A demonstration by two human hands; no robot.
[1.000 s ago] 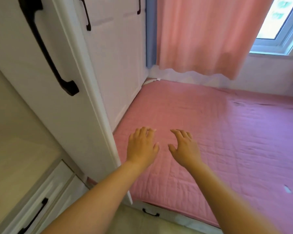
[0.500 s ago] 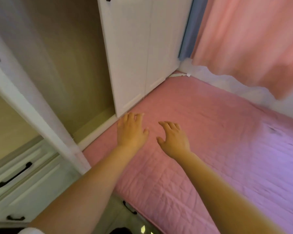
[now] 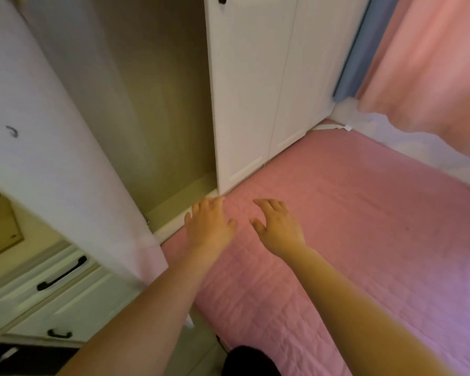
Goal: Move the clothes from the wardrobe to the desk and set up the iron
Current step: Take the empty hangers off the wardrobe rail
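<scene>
The white wardrobe (image 3: 255,90) stands at the left with one door (image 3: 52,158) swung open toward me. Its open compartment (image 3: 158,109) shows bare beige walls and a bare floor; no clothes show in it. My left hand (image 3: 209,226) reaches forward, fingers relaxed, over the pink bed near the wardrobe's bottom edge. Beside it, my right hand (image 3: 278,226) is held out with fingers spread, holding nothing. No iron or desk is in view.
A pink quilted bed (image 3: 350,240) fills the right side, against the wardrobe. White drawers with black handles (image 3: 61,272) sit at the lower left. A pink curtain (image 3: 432,63) hangs at the upper right. A dark object (image 3: 250,360) lies at the bottom edge.
The view has swung left and down, so the open door moved left and the compartment's inside came into sight. Both hands stay outstretched and empty over the bed.
</scene>
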